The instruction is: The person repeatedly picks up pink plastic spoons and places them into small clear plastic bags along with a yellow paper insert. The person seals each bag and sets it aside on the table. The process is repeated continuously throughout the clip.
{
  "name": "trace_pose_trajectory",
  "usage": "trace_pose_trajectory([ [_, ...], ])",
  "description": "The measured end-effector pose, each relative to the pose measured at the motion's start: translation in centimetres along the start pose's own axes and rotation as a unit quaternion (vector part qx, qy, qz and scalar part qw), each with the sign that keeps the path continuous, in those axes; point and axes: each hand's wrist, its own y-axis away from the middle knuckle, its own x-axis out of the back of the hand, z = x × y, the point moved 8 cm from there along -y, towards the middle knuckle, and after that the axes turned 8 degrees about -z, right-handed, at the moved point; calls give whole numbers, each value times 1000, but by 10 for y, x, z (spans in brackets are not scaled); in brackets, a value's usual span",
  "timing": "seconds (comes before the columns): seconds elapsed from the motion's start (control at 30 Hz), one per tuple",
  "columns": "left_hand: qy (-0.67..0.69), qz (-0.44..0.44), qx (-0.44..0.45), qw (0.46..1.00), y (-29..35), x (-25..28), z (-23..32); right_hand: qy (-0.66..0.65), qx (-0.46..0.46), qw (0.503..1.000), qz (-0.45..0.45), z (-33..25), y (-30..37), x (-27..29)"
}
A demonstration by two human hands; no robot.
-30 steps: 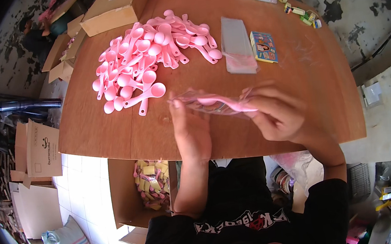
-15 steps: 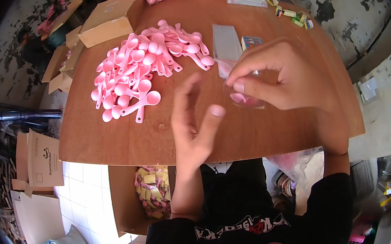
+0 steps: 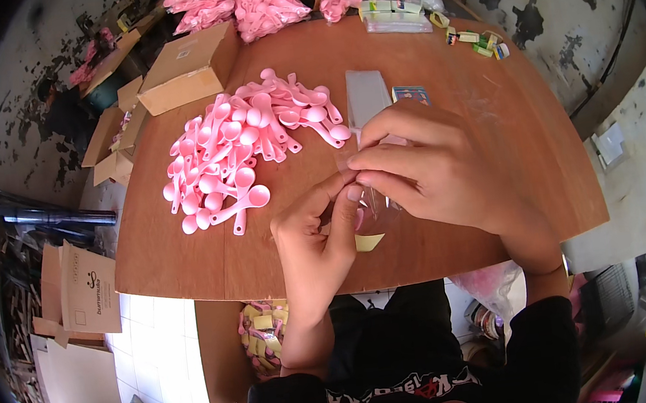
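My left hand (image 3: 313,238) and my right hand (image 3: 429,163) meet over the table's near middle, pinching the top of a small clear plastic bag (image 3: 374,202) between their fingertips. Inside or behind the film a bit of pink (image 3: 359,218) shows, perhaps a spoon; my fingers cover most of it. A pale yellow paper slip (image 3: 369,241) shows at the bag's lower end. Left of my hands lies a heap of pink measuring spoons (image 3: 241,135). Beyond my right hand are a stack of flat clear bags (image 3: 368,94) and a small blue printed box (image 3: 411,95).
A closed cardboard box (image 3: 187,70) stands at the table's far left, beside bagged pink spoons (image 3: 271,6). Packs of clear sleeves (image 3: 397,19) and tape rolls (image 3: 479,42) lie far right. Below the near edge, an open carton (image 3: 222,346) holds packed yellow-and-pink pieces.
My left hand has closed from open fingers onto the bag. My right hand has brought the bag left and nearer, so both hands now meet. The view has tilted upward.
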Motion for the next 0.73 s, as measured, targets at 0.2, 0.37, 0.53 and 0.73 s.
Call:
trace_pose_trajectory([
  [0.2,-156,-19,-53,986,-2,-4,29,43,2,997,-66,-1,2,-3],
  [0.37,-295,-98,-93,946,-1,-8,32,57,31,992,-111,4,11,-17],
  [0.53,-280,-136,-93,946,1,-9,23,42,46,991,-118,0,10,-20],
  [0.73,-171,-70,-62,981,6,-2,21,-160,-87,983,-36,19,11,-19],
])
